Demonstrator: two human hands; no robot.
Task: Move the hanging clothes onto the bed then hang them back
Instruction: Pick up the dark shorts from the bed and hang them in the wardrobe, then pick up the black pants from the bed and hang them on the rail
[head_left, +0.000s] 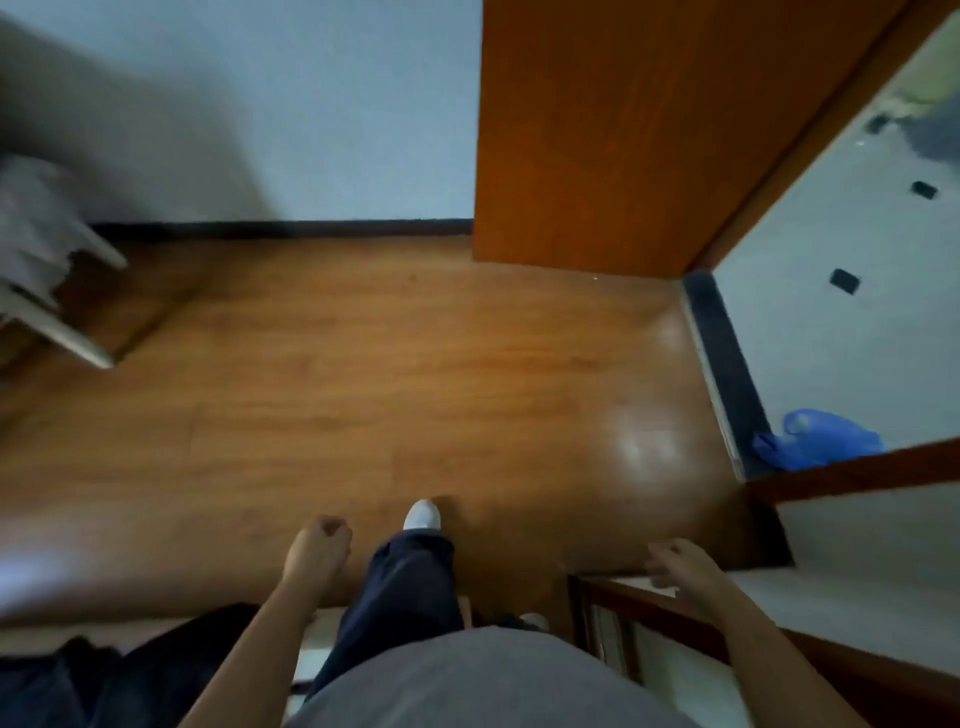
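I look down at a wooden floor (363, 374) while walking. My left hand (318, 548) is curled into a loose fist with nothing in it, low and left of centre. My right hand (680, 566) hangs at the lower right with fingers spread, empty. Dark clothes (104, 670) lie in a heap at the bottom left, on what looks like the bed edge. A blurred grey garment (36, 228) hangs over a pale rack leg (67, 332) at the far left. No hanger is visible.
An orange wooden door (649, 130) stands open ahead on the right, beside a doorway to a tiled room with a blue plastic bag (815, 439) on its floor. A dark wooden furniture edge (675, 623) sits under my right hand. My white shoe (422, 514) steps forward.
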